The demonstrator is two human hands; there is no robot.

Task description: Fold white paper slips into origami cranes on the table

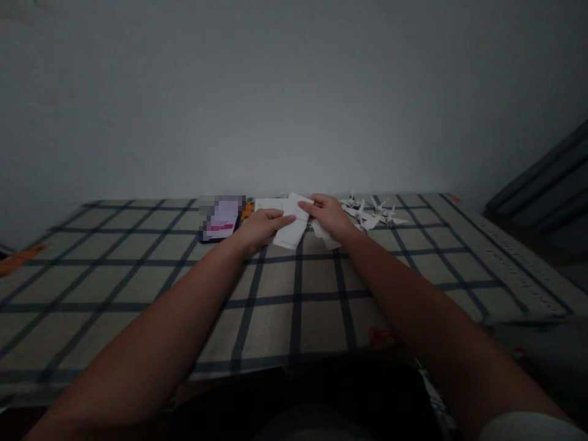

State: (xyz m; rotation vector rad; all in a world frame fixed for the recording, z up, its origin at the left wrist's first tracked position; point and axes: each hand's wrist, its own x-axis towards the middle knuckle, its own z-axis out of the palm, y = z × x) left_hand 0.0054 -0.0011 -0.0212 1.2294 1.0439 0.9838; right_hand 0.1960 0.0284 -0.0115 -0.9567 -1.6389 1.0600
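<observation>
Both my hands meet over a white sheet of paper [291,230] near the far edge of a checked surface. My left hand [263,228] lies on the paper's left part with its fingers pressed together against it. My right hand [329,215] pinches the paper's upper right edge between thumb and fingers. Another white paper piece [324,237] pokes out under my right wrist.
A phone [222,218] with a lit screen lies left of my hands. Several small folded white paper cranes [373,215] sit to the right. The checked cloth [138,269] covers the surface up to a plain wall. A dark slanted object [546,184] stands at far right.
</observation>
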